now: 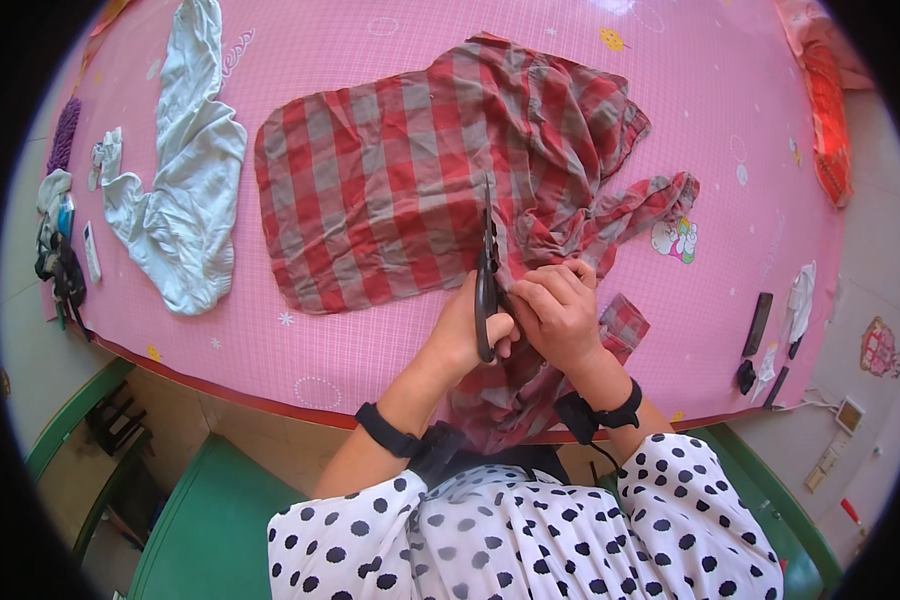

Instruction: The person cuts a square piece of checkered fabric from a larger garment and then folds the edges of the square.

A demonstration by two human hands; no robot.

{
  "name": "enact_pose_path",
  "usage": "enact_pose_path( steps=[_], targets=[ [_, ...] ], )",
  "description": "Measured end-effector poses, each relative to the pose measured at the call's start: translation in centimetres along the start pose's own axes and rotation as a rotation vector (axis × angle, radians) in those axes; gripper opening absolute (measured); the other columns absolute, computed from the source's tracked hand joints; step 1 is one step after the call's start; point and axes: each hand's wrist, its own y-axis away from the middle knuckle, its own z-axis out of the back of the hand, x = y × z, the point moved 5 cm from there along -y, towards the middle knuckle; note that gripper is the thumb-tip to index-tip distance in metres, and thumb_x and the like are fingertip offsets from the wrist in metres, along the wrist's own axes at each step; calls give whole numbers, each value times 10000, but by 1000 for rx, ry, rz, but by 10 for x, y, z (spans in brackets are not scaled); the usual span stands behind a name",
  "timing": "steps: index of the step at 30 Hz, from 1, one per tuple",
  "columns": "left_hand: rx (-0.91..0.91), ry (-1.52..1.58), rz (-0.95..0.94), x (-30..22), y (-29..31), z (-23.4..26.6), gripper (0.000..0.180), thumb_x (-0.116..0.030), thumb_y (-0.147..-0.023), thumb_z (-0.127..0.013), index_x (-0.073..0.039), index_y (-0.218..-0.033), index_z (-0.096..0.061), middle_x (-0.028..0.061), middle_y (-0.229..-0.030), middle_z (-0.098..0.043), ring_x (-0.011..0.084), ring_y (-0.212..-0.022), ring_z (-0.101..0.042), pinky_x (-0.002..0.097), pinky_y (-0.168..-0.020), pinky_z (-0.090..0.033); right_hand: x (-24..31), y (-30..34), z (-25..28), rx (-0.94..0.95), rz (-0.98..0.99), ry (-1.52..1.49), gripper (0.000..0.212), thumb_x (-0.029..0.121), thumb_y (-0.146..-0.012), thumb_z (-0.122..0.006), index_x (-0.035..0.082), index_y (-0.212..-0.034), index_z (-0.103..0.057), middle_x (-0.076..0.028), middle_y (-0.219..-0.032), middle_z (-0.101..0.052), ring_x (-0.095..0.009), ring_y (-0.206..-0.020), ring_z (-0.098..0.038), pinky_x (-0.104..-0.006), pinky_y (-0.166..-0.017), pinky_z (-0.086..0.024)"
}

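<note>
A red and grey checked shirt [360, 190] lies spread on a pink patterned table cover, its lower part hanging over the near edge. My left hand [467, 325] is closed round the handles of black scissors [488, 265], whose blades point away from me over the cloth. Close beside it on the right, my right hand [558, 308] grips the shirt's fabric with bent fingers. The blades look nearly closed, and how the cloth sits between them is hard to see. A sleeve of the shirt [650, 205] stretches out to the right.
At the left lies a crumpled pale garment [195, 190]. Small dark items [65, 270] and a white remote-like object [91, 250] sit by the left edge. A black bar-shaped object [758, 322] is near the right edge. Orange cloth [830, 130] hangs at the far right.
</note>
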Motion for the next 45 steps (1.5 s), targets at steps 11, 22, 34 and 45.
enact_pose_path(
  steps=[11,22,34,45],
  targets=[
    [10,31,32,-4,-2,1,392,-176,-751,-606,22,-1085,-552,128,-813,-671,167,-618,-643,264,-490,-507,1,-1,6,-6,-29,-8,211,46,-706,-777,101,-880,-674,-18,-859,-661,-203,-810,-644,-384,-857,-419],
    [-200,-455,-185,9,74,51,563,-114,-831,-591,-11,-1362,-434,109,-956,-675,166,-703,-664,262,-569,-510,-6,-8,15,7,-108,37,171,68,-747,-753,104,-885,-658,-21,-893,-657,-209,-885,-640,-383,-883,-395],
    [-1016,-1588,-505,-109,42,176,711,-66,-758,-778,-25,-1369,-419,176,-1274,-564,367,-1201,-538,446,-914,-522,-11,-7,-22,43,-196,64,215,90,-751,-708,94,-959,-653,-60,-1075,-617,-273,-1026,-586,-395,-827,-447],
    [-875,-1175,-485,-104,105,174,620,-24,-793,-698,-33,-1362,-451,169,-1083,-619,351,-945,-639,420,-757,-525,35,-62,26,-109,-189,-100,158,48,-803,-676,51,-956,-638,-119,-974,-644,-331,-936,-612,-431,-800,-483]
  ],
)
